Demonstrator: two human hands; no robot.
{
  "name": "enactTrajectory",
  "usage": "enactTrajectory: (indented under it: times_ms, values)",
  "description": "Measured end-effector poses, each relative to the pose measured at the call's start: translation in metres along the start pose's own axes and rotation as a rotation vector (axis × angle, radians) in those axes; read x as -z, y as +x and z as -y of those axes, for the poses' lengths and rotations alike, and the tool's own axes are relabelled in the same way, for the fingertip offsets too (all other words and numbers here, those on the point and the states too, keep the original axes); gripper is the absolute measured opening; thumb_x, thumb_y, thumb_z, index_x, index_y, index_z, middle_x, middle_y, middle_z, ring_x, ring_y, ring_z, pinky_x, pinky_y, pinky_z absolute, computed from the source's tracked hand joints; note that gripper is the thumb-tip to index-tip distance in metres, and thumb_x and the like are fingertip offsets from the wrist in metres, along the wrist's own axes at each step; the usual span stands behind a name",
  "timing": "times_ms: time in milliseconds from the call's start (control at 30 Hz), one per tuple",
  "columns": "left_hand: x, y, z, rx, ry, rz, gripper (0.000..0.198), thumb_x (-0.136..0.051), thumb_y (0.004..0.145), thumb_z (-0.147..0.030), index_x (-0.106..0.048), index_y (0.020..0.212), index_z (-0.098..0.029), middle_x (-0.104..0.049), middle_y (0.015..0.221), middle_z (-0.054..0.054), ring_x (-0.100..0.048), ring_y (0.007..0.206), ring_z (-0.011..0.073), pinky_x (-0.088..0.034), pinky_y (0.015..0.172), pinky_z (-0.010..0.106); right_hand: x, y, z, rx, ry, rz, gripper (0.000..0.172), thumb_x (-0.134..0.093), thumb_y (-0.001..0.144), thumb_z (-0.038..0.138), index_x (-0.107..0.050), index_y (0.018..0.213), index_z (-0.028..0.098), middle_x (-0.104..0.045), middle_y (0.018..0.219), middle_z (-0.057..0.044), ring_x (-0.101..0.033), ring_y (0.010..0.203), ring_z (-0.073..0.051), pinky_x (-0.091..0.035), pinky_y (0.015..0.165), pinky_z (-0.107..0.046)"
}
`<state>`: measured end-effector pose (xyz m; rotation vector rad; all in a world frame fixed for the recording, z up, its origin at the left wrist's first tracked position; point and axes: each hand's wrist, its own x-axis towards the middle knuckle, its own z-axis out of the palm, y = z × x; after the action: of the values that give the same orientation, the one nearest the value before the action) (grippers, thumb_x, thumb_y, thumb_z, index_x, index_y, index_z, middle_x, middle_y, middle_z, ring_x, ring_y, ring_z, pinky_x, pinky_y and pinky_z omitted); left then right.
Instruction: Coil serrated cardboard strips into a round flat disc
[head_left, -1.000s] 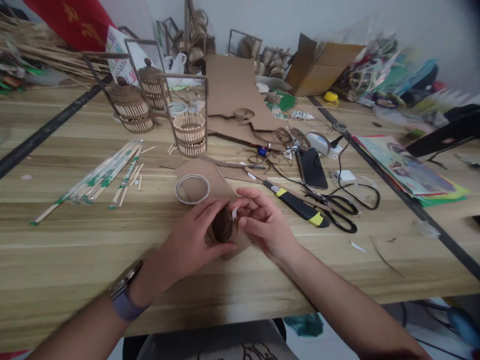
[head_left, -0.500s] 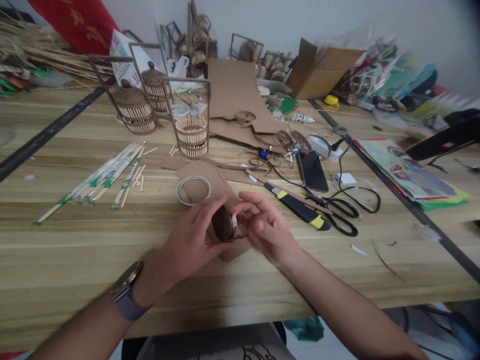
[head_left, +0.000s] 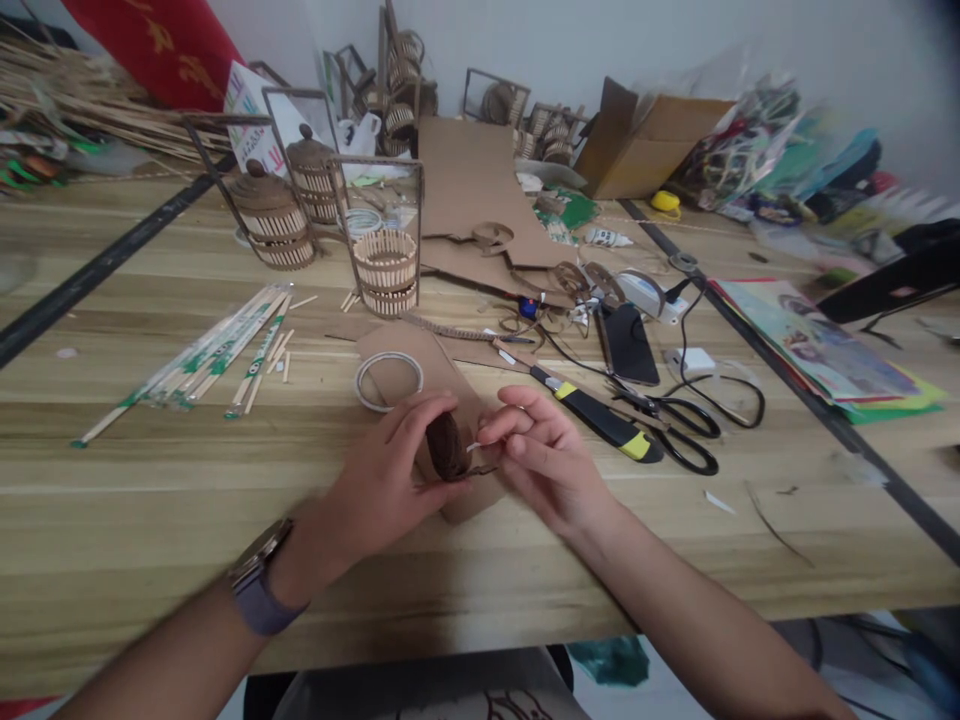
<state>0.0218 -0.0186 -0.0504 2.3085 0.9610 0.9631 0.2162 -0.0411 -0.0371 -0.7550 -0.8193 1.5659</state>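
My left hand (head_left: 394, 470) curls around a dark brown coil of rolled strip (head_left: 448, 447), thumb below and fingers above. A loose end of the strip sticks out from the coil toward the right. Just to the right, my right hand (head_left: 551, 460) pinches a small white strip (head_left: 473, 447) between thumb and forefinger, close to the coil's edge. Beneath both hands lies a piece of brown cardboard (head_left: 472, 505). On its far part rests a pale ring (head_left: 389, 382). A small basket of wooden sticks with a tall handle (head_left: 385, 270) stands beyond it.
To the right lie a black-and-yellow utility knife (head_left: 607, 420), black-handled scissors (head_left: 686, 432) and a phone (head_left: 628, 343). Packaged chopsticks (head_left: 217, 350) spread on the left, with short cut sticks beside them. Lidded baskets (head_left: 270, 215) and a cardboard box (head_left: 652, 145) stand farther back.
My right hand's fingers have turned slightly, and the white strip, upright before, now lies lower and flatter between the fingertips and the coil. My left hand keeps its hold.
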Motion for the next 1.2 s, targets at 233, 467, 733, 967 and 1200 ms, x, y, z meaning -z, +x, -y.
enactTrajectory:
  times_ms: [233, 467, 733, 967, 1200]
  values:
    - [-0.003, -0.001, 0.003, 0.004, 0.022, -0.002, 0.066, -0.076, 0.082, -0.028, -0.041, 0.138, -0.027, -0.059, 0.135, 0.012, -0.058, 0.126, 0.0312, -0.051, 0.103, 0.051, 0.000, 0.001, 0.006, 0.035, -0.016, -0.041, 0.039, -0.089, 0.066, 0.032, -0.070, 0.100, 0.029, -0.074, 0.077, 0.003, -0.065, 0.077, -0.017, -0.052, 0.076, -0.032]
    - [-0.005, -0.001, 0.000, -0.015, 0.013, -0.011, 0.067, -0.076, 0.081, -0.028, -0.041, 0.138, -0.027, -0.061, 0.132, 0.011, -0.059, 0.125, 0.0308, -0.050, 0.104, 0.050, -0.001, 0.002, 0.003, -0.029, -0.051, 0.004, 0.037, -0.087, 0.068, 0.027, -0.069, 0.100, 0.026, -0.074, 0.078, 0.002, -0.067, 0.075, -0.015, -0.052, 0.075, -0.030]
    - [-0.005, -0.002, 0.001, -0.003, 0.012, 0.004, 0.067, -0.077, 0.082, -0.031, -0.041, 0.138, -0.026, -0.061, 0.133, 0.012, -0.058, 0.124, 0.0307, -0.050, 0.103, 0.050, -0.002, 0.002, 0.001, -0.052, -0.041, 0.004, 0.034, -0.086, 0.070, 0.025, -0.069, 0.100, 0.025, -0.075, 0.081, 0.002, -0.068, 0.074, -0.015, -0.052, 0.076, -0.030]
    - [-0.006, -0.002, 0.001, -0.014, 0.006, 0.010, 0.070, -0.078, 0.081, -0.030, -0.040, 0.139, -0.027, -0.060, 0.133, 0.012, -0.058, 0.124, 0.0314, -0.050, 0.103, 0.051, -0.001, 0.003, -0.002, -0.051, -0.037, -0.013, 0.034, -0.087, 0.069, 0.024, -0.070, 0.098, 0.024, -0.076, 0.081, 0.001, -0.068, 0.074, -0.014, -0.054, 0.074, -0.028]
    - [-0.006, -0.002, 0.000, 0.003, -0.008, 0.017, 0.070, -0.079, 0.079, -0.031, -0.042, 0.138, -0.027, -0.061, 0.133, 0.012, -0.058, 0.125, 0.0317, -0.050, 0.104, 0.051, -0.002, 0.003, -0.004, -0.064, 0.007, -0.001, 0.031, -0.086, 0.070, 0.022, -0.072, 0.098, 0.024, -0.077, 0.084, 0.002, -0.068, 0.073, -0.011, -0.053, 0.073, -0.024]
